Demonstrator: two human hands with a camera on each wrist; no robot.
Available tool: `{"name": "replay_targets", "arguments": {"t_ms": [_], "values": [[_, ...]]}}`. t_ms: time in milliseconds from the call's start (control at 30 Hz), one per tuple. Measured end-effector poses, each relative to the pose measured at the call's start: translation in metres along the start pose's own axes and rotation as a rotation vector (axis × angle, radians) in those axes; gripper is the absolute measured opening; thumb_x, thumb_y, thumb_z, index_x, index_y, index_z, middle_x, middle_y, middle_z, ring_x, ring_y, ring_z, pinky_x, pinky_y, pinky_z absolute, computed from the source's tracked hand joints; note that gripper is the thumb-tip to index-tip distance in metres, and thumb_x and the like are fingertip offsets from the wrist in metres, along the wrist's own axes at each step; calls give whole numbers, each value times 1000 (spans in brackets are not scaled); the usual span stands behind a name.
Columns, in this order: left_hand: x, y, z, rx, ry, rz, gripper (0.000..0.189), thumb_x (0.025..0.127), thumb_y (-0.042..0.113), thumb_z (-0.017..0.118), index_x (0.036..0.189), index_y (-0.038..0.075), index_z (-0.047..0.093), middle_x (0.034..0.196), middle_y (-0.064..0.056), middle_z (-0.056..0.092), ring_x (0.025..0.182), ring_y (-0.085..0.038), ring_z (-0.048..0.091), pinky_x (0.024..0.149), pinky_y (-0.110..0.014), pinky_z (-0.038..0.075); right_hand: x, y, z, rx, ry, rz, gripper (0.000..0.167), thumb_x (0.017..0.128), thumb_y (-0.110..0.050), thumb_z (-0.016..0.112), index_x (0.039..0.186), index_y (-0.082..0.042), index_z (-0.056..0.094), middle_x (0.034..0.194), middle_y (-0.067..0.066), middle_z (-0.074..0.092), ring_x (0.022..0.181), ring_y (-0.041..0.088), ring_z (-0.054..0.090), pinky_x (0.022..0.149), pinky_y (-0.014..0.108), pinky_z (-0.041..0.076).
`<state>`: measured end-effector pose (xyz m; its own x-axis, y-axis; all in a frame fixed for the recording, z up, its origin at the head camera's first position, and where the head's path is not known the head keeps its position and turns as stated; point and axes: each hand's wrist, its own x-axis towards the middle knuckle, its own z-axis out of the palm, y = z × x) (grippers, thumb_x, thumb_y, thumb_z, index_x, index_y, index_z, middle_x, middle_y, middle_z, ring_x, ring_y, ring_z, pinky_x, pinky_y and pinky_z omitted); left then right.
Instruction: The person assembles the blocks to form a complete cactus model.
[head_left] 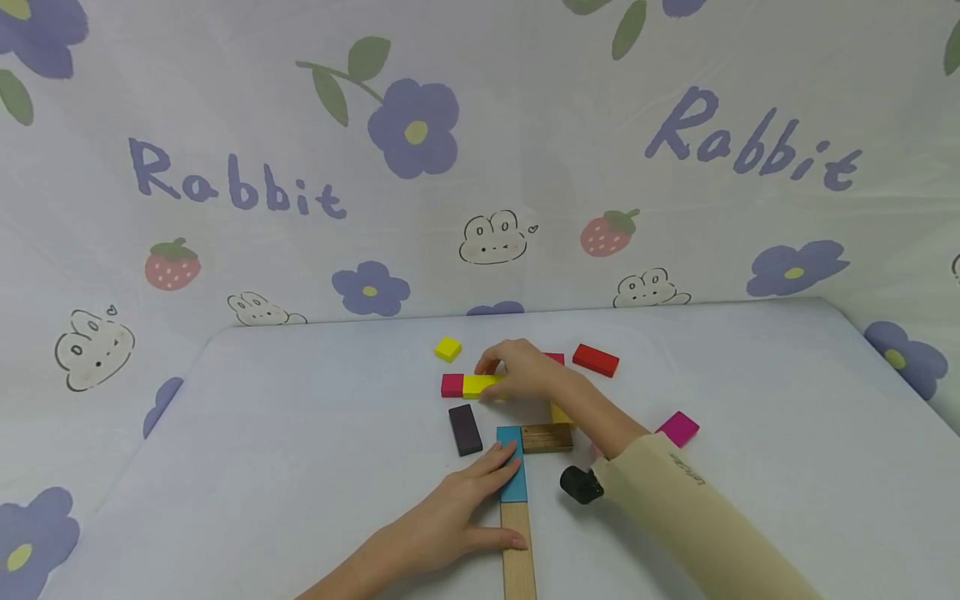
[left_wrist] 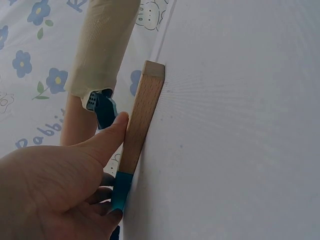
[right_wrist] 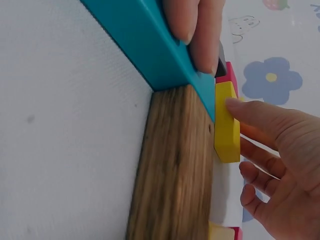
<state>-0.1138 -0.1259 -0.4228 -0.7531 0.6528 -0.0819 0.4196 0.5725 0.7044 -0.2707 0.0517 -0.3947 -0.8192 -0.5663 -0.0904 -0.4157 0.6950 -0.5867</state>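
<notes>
My right hand [head_left: 521, 371] pinches a yellow block [head_left: 478, 386] between thumb and fingers; the block's left end meets a small crimson block [head_left: 452, 385]. In the right wrist view the thumb lies on this yellow block [right_wrist: 227, 122], with some fingers behind it. My left hand [head_left: 457, 512] rests with fingertips on a blue block [head_left: 513, 487] and thumb on a pale wooden block [head_left: 517, 554], which continues the blue one toward me. The left wrist view shows the thumb touching the wooden block [left_wrist: 142, 120]. A brown wood-grained block [head_left: 547, 438] lies against the blue block's far right side.
A black block [head_left: 466, 430] lies left of the blue one. Farther back are a small yellow block [head_left: 447, 348] and a red block [head_left: 596, 360]. A magenta block [head_left: 678, 428] lies right of the right forearm, which partly hides other blocks. A printed cloth [head_left: 525, 167] hangs behind the table.
</notes>
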Motion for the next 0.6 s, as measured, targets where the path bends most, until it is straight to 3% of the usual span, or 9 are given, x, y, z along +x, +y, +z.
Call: {"name": "replay_targets", "arguments": {"t_ms": [300, 600], "values": [[0, 1, 0, 13, 7, 8, 86, 96, 44, 77, 161, 2, 40, 175, -5, 23, 162, -27, 20, 127, -48, 30, -18, 19, -28, 13, 77, 22, 43, 95, -21, 80, 132, -2, 71, 125, 15, 72, 97, 26, 61, 87, 35, 57], [0, 0, 0, 14, 11, 14, 87, 96, 45, 78, 161, 2, 40, 175, -6, 24, 162, -27, 21, 127, -48, 30, -31, 48, -44, -6, 130, 88, 41, 93, -14, 81, 129, 2, 71, 120, 19, 71, 95, 26, 60, 84, 32, 56]]}}
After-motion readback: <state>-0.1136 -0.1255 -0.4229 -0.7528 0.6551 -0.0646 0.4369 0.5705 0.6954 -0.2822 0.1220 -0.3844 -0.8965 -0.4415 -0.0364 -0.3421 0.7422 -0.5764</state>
